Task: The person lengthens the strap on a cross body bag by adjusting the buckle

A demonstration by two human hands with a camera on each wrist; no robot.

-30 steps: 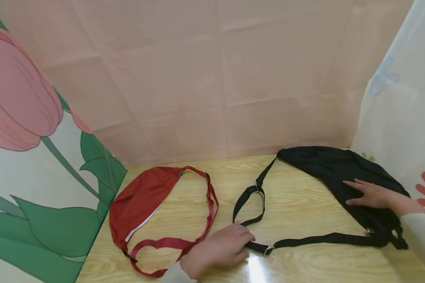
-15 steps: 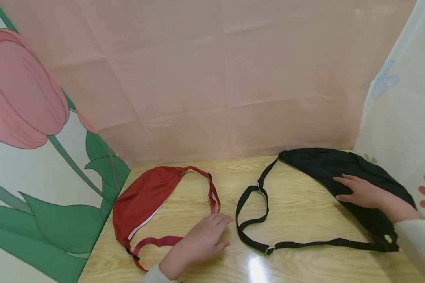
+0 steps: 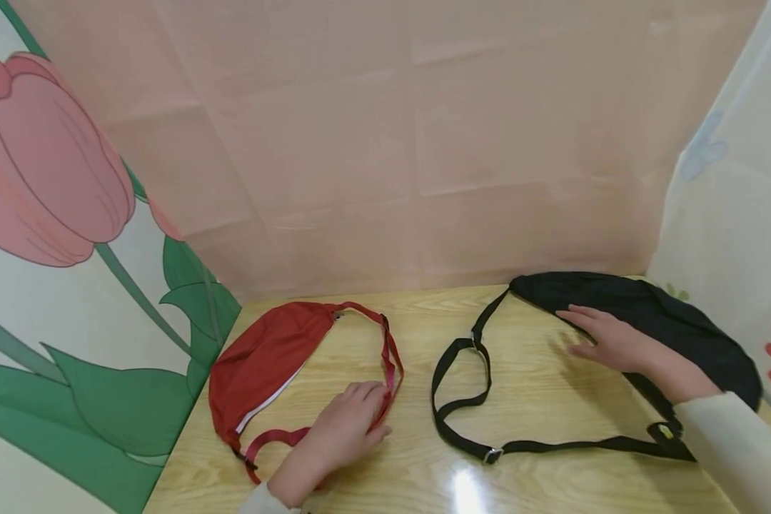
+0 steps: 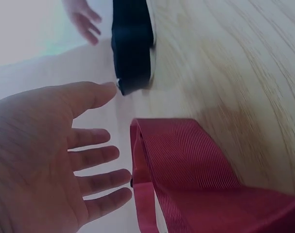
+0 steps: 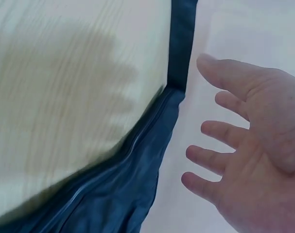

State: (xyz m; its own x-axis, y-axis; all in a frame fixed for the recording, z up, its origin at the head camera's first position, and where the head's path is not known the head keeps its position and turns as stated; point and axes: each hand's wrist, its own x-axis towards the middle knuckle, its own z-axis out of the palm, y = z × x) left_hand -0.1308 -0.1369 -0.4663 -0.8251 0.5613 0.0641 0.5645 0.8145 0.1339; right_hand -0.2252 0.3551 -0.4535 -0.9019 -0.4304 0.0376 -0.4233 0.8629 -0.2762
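A red waist bag [image 3: 266, 364] lies on the left of the table, its red strap [image 4: 186, 155] looped to the right. My left hand [image 3: 347, 428] hovers over that strap; the left wrist view shows its fingers spread and apart from the webbing. On the right lies a black waist bag [image 3: 674, 321], its black strap [image 3: 565, 445] stretched out to the left with a loop and a metal buckle [image 3: 492, 454]. Above the black bag's inner edge is my right hand [image 3: 617, 346], fingers extended, holding nothing; in the right wrist view it is clear of the fabric.
The wooden table [image 3: 540, 400] meets a pink cloth backdrop [image 3: 411, 178] at the back. A tulip-printed panel [image 3: 135, 343] borders the left side, and a pale printed panel [image 3: 739, 235] the right. A bright reflection shows near the table's front.
My left hand has moved left from the black strap to over the red strap. The right hand has shifted left across the black bag toward its inner edge. The black bag's lower right end has shifted.
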